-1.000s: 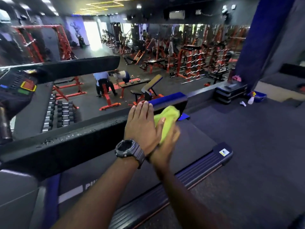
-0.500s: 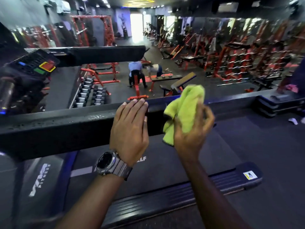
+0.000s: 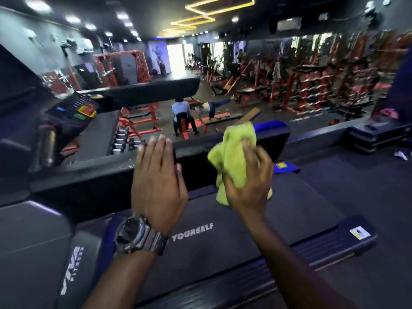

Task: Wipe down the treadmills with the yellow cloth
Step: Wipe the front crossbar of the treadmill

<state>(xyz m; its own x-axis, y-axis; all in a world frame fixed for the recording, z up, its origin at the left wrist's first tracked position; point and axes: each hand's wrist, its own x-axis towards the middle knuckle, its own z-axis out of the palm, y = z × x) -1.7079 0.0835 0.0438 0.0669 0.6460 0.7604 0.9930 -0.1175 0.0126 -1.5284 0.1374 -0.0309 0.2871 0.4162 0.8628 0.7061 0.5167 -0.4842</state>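
I see the console [image 3: 73, 112] left of the treadmill handrail [image 3: 93, 175]. My left hand [image 3: 156, 186], fingers straight and together, lies flat against that handrail. Just right of it, my right hand [image 3: 249, 184] grips the bunched yellow cloth [image 3: 236, 159], raised before the handrail's right end.

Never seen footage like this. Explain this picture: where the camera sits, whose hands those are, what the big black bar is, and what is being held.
The camera is worn on a person's head, looking forward and down, so both hands are the wearer's own. The left hand, above a wristwatch, lies with straight fingers against the black handrail of a treadmill. The right hand grips a yellow cloth beside that rail. Below runs the treadmill belt, printed YOURSELF. At left is the console with coloured buttons. Beyond, a gym floor with red weight racks.
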